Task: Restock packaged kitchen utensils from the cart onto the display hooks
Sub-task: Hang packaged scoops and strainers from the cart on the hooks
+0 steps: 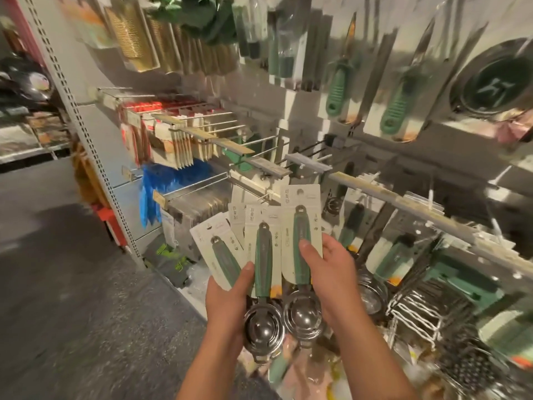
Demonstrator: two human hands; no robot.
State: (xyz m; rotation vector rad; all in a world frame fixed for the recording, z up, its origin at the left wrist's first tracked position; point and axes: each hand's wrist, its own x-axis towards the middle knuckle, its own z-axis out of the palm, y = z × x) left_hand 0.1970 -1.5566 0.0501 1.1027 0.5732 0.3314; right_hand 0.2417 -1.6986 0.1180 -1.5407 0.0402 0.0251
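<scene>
At display front, both hands holding fan of carded scoops. Left hand [227, 295] gripping lower cards [215, 249], thumb across front. Right hand [328, 272] pinching rightmost card [301, 223], thumb pressing on green handle, separating it from fan. Step, by my read: singling out one pack. Next needs card's hang hole lining up with bare hook [266, 194] just above, then sliding on.
</scene>
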